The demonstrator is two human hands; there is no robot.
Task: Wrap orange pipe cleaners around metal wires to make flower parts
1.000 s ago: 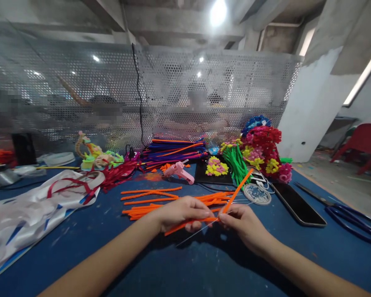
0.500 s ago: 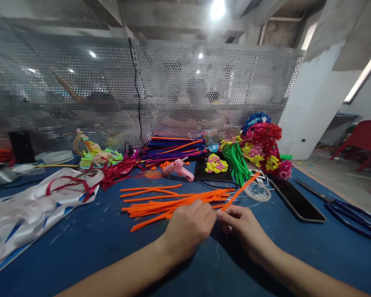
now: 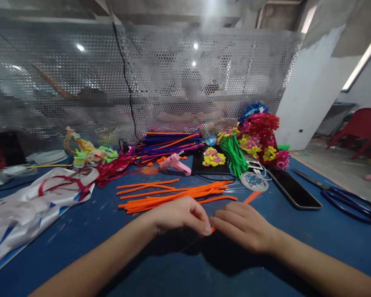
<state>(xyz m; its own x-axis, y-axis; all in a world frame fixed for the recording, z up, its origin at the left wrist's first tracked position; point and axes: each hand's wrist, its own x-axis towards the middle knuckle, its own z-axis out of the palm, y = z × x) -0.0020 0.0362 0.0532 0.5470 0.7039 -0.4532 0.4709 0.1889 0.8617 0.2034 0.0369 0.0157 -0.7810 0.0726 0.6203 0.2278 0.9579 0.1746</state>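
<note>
An orange pipe cleaner [image 3: 252,196] runs through my right hand [image 3: 245,225], whose fingers are closed round it. Its upper end, a little blurred, sticks out above the knuckles. A short orange piece shows between the hands, where my left hand [image 3: 182,216] pinches it with thumb and fingertips. A thin wire-like line trails below the left fingers; I cannot make out what it belongs to. Just beyond my hands lies a loose pile of orange pipe cleaners [image 3: 173,197], several with bare wire ends at the right.
A pink glue gun [image 3: 176,163] lies behind the pile. Yellow and pink flowers [image 3: 214,157], green stems [image 3: 234,154] and a phone [image 3: 295,189] sit to the right, with scissors [image 3: 343,200] beyond. White ribbon [image 3: 34,206] covers the left. A perforated metal screen [image 3: 173,82] closes the back.
My left hand has turned from a fist into a pinch and sits lower. My right hand has rolled over, back upward, and the pipe cleaner's protruding end is shorter. The view has shifted slightly.
</note>
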